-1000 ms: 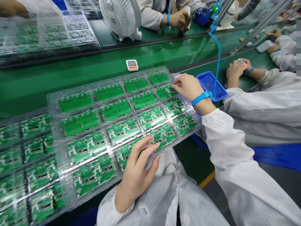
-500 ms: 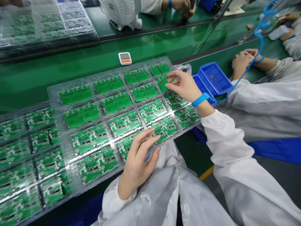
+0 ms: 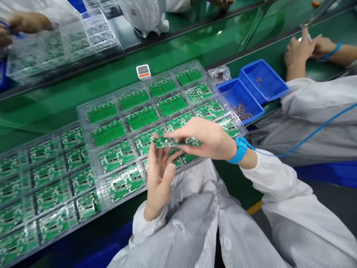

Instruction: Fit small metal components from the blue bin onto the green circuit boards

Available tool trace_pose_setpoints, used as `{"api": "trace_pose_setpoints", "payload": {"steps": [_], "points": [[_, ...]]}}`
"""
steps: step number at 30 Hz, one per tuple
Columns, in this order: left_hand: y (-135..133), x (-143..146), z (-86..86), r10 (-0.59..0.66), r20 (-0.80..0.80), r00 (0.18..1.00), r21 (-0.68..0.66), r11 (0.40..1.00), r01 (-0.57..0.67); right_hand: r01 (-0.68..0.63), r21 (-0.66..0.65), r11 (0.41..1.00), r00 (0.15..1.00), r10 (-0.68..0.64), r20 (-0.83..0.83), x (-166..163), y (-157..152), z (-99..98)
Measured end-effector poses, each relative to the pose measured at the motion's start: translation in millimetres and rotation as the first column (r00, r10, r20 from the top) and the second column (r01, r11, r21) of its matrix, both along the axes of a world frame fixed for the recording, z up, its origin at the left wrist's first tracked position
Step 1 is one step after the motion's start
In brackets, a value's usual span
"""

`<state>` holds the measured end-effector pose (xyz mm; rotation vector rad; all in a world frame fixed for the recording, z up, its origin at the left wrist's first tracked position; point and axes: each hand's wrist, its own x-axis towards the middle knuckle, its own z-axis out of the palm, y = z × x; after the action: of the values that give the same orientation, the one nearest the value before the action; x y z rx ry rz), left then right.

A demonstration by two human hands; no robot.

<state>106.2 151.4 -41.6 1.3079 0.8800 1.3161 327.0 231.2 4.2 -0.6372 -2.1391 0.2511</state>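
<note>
Over the plastic tray (image 3: 83,115), right hand (image 3: 208,139) clenches a circuit board (image 3: 173,142) (left hand (image 3: 158,175) touching).

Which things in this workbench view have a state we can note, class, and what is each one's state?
Green circuit board: held above the tray, out of its cell
Right hand: pinching the board
Left hand: open, touching the board
Clear plastic tray: cells holding boards
Blue wrist strap: worn on right wrist, cord attached
Nearer blue bin: holding a pile of small dark parts
Farther blue bin: holding a few parts

Head-worn view, looking down, close over tray (image 3: 125,88)
</note>
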Motion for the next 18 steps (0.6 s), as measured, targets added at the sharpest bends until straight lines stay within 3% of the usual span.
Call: {"api": "trace_pose_setpoints", "payload": {"steps": [4, 7, 9, 11, 14, 18], "points": [[-6.3, 14.3, 1.7, 0.06, 0.098, 0.993, -0.192, 0.98, -0.041, -0.114, 0.049, 0.992, 0.991, 0.111, 0.071, -1.6, -20.4, -11.0], [-7.5, 13.8, 7.3, 0.17, 0.114, 0.979, -0.269, 0.954, -0.135, -0.178, -0.043, 0.983, 0.983, 0.18, 0.032, 11.6, -24.3, -12.5], [-5.4, 7.5, 10.1, 0.206, 0.115, 0.972, -0.254, 0.952, -0.172, -0.105, -0.118, 0.987, 0.991, 0.114, 0.067, 20.3, -23.8, -12.5], [-2.5, -0.8, 10.9, 0.215, 0.056, 0.975, -0.218, 0.955, -0.198, 0.002, -0.141, 0.99, 0.964, 0.036, 0.263, 24.6, -21.2, -14.1], [0.5, -10.5, 9.2, 0.175, -0.081, 0.981, -0.16, 0.969, -0.186, 0.054, -0.127, 0.99, 0.816, 0.029, 0.578, 21.1, -15.5, -18.7], [-0.5, -13.9, 6.4, 0.115, -0.225, 0.968, -0.096, 0.986, -0.139, 0.071, -0.118, 0.991, 0.728, 0.029, 0.685, 10.5, -9.2, -19.7]]}}
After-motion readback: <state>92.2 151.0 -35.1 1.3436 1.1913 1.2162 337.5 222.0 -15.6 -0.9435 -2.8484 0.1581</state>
